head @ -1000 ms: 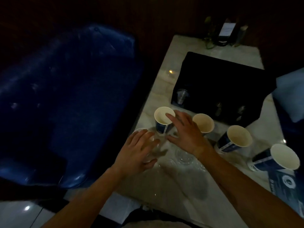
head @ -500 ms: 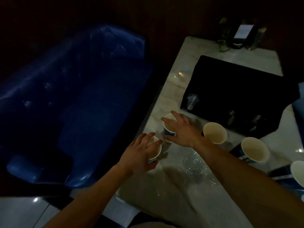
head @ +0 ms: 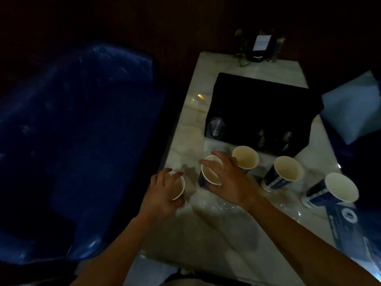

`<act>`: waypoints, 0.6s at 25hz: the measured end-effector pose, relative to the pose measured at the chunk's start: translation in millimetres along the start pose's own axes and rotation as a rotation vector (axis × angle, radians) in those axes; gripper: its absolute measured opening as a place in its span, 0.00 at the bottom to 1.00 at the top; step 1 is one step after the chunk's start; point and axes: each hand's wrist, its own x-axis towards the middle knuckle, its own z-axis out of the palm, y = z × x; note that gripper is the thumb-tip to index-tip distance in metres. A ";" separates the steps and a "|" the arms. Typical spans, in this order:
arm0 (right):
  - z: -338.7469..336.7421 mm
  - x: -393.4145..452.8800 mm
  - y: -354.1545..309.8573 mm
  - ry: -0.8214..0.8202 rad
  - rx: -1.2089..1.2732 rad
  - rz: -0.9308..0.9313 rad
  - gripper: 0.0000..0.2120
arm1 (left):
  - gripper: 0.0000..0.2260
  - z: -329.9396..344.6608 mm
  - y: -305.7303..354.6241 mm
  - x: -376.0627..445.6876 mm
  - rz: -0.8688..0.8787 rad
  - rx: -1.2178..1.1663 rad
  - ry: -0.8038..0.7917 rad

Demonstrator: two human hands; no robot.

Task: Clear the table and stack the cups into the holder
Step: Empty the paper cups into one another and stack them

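Observation:
My left hand [head: 158, 195] grips a small paper cup [head: 177, 185] near the table's left edge, fingers wrapped round its side. My right hand [head: 231, 180] holds a blue paper cup [head: 210, 174] at its rim, tilted a little. Three more blue paper cups stand to the right: one [head: 245, 157], one [head: 285, 172] and one [head: 334, 190]. The black cup holder [head: 261, 108] sits behind them, with clear plastic cups [head: 216, 125] in its left slot.
The pale marble table [head: 206, 234] has a clear plastic cup [head: 222, 204] lying below my right wrist. A blue leaflet [head: 346, 223] lies at the right, a blue sofa [head: 72, 151] on the left, and a small plant with a sign [head: 259, 46] at the far end.
Both hands have closed on cups: the left one wrapped round the small cup, the right one took the blue cup by its rim and pulled it nearer.

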 end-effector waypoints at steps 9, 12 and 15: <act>-15.1 -147.1 20.2 0.135 0.065 0.288 0.36 | 0.34 20.4 44.1 -23.2 0.221 -0.216 0.067; -5.8 -182.3 36.9 0.064 0.054 0.388 0.38 | 0.34 31.1 64.6 -26.3 0.273 -0.222 0.022; -0.3 -204.5 52.5 0.056 0.023 0.408 0.38 | 0.33 42.1 87.8 -30.7 0.318 -0.230 0.000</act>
